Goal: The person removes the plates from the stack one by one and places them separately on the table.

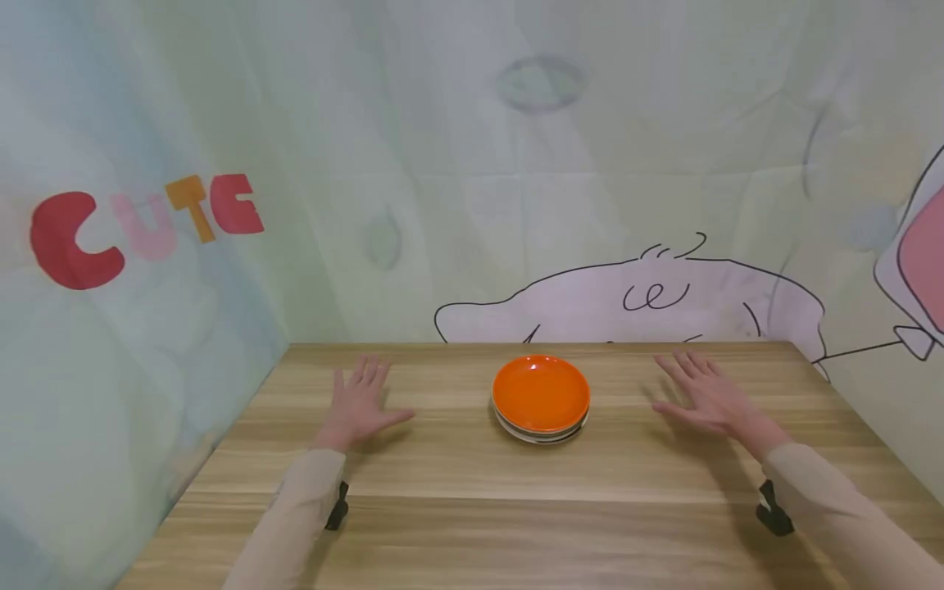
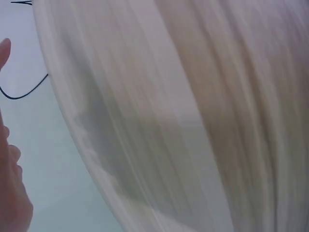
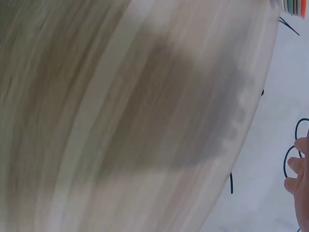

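Observation:
A stack of round plates (image 1: 541, 396) sits toward the back middle of the wooden table, with a glossy orange plate on top and paler rims showing beneath. To its left, my left hand (image 1: 360, 410) is spread with fingers straight and thumb pointing at the stack, holding nothing. On the other side, my right hand (image 1: 704, 397) is likewise spread, apart from the plates. In the right wrist view, the edges of the stack (image 3: 293, 7) show at the top right corner, in several colours. The left wrist view catches only part of the left hand (image 2: 12, 193).
The wood-grain table (image 1: 472, 533) ends at a straight back edge. Behind it hangs a pale curtain (image 1: 442, 164) with printed letters and a line-drawn figure. A dark strap piece (image 1: 338, 506) is at the left wrist, another (image 1: 774, 510) at the right.

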Tool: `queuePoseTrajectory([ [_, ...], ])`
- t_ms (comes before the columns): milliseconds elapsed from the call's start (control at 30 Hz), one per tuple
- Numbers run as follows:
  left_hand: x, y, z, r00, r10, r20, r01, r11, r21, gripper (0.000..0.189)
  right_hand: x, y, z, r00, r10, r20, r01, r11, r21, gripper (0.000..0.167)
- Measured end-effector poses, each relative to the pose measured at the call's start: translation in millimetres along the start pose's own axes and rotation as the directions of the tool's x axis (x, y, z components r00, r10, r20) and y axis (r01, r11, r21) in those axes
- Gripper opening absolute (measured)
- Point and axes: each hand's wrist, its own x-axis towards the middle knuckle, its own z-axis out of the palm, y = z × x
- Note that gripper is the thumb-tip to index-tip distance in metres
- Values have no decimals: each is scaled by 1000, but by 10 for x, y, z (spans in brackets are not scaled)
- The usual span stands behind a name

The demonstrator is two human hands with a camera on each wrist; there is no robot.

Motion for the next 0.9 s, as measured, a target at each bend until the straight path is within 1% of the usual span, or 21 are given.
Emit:
queuePoseTrajectory([
  [133, 40, 70, 23, 1000, 5, -20, -6, 999, -50, 97, 16, -43, 27, 1000, -1, -5, 2, 996, 85, 76],
  [233, 65, 121, 60, 1000, 12, -29, -14, 996, -85, 97, 23, -78, 60, 1000, 7, -19, -4, 988, 156, 75],
  [300, 77, 167, 79, 999, 17, -41, -22, 993, -119, 97, 29, -106, 74, 1000, 15, -26, -10, 979, 203, 73],
  [500, 124, 361, 76, 998, 34, -43, -42, 978, -206, 95, 66, -212, 86, 998, 37, -56, -16, 941, 339, 70],
  [633, 151, 465, 88, 998, 46, -30, -52, 968, -245, 94, 99, -246, 114, 997, 43, -63, -15, 920, 391, 69],
  [800, 177, 540, 136, 999, 33, -12, -35, 956, -290, 94, 140, -282, 143, 997, 57, -48, -31, 903, 429, 70],
  [900, 197, 595, 145, 1000, 21, -8, -23, 940, -341, 93, 164, -318, 159, 996, 73, -50, -42, 886, 462, 71],
])
